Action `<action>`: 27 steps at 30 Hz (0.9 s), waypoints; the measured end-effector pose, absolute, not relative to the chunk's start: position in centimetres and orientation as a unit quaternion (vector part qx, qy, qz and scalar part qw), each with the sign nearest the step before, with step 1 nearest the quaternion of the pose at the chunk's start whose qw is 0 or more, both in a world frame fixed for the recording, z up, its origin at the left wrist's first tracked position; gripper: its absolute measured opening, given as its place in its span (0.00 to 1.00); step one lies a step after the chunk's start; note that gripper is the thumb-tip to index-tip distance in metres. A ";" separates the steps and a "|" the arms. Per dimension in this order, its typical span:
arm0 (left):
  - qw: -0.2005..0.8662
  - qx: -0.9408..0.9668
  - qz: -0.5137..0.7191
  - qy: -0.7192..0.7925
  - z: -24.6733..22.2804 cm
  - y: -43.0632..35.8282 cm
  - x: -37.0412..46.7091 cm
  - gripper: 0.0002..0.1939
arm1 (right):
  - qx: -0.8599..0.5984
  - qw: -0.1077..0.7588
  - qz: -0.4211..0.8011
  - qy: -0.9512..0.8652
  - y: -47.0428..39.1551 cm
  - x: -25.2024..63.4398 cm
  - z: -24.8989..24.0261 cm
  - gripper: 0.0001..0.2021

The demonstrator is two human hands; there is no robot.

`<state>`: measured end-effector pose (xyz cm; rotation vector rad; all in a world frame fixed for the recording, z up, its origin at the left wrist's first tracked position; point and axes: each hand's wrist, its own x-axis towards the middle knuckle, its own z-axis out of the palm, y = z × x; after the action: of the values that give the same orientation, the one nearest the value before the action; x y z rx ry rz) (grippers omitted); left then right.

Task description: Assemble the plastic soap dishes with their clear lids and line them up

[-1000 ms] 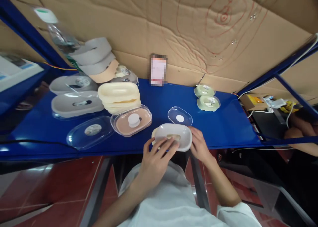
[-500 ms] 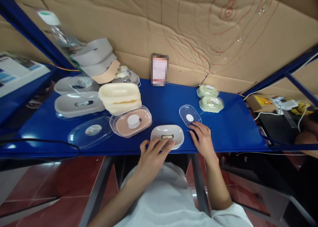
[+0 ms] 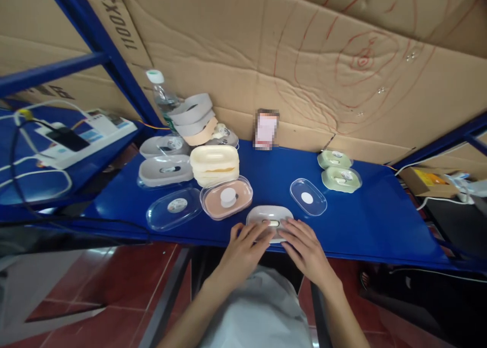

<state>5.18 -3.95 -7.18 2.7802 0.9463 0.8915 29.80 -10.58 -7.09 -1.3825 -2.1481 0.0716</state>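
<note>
A pale grey oval soap dish (image 3: 271,213) with a cream-coloured piece in its middle slot lies at the table's front edge. My left hand (image 3: 249,246) grips its left and near side, with fingertips over the inside close to the slot. On the right side of the same dish is my right hand (image 3: 306,246), fingers over the rim and thumb low at the near edge. Fingers hide the near part of the dish. Just beyond my right hand a clear oval lid (image 3: 309,197) with a round white sticker lies flat.
Left of the dish sit a pink dish (image 3: 213,206) under a clear lid, stacked cream dishes (image 3: 214,158), grey dishes (image 3: 165,168) and another clear lid (image 3: 167,217). Two green dishes (image 3: 341,179) stand back right. A bottle (image 3: 162,97) and a phone-like blurred object (image 3: 266,130) are behind.
My right hand has let go of the clear lid and moved left onto the grey soap dish. My left hand stays at the dish. The view has shifted left.
</note>
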 end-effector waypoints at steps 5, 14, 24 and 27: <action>0.097 0.892 0.304 0.321 -7.3 -3.3 3.8 0.20 | -0.637 0.277 -0.043 -0.718 -9.7 33.8 -6.6 0.20; 0.206 0.869 0.301 0.332 -7.1 -2.5 3.6 0.28 | -0.638 0.503 0.178 -0.555 -9.1 34.3 -5.8 0.11; 0.229 0.870 0.305 0.311 -7.3 -2.1 4.0 0.33 | -0.642 0.587 0.261 -0.418 -6.8 30.3 -4.9 0.15; 0.207 0.873 0.316 0.309 -7.4 -2.1 4.1 0.31 | -0.655 0.484 0.203 -0.544 -6.7 29.9 -4.9 0.15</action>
<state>4.14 -2.11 -7.39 2.4319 0.8610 0.8792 29.92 -6.75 -4.89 -1.5946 -1.3244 0.4943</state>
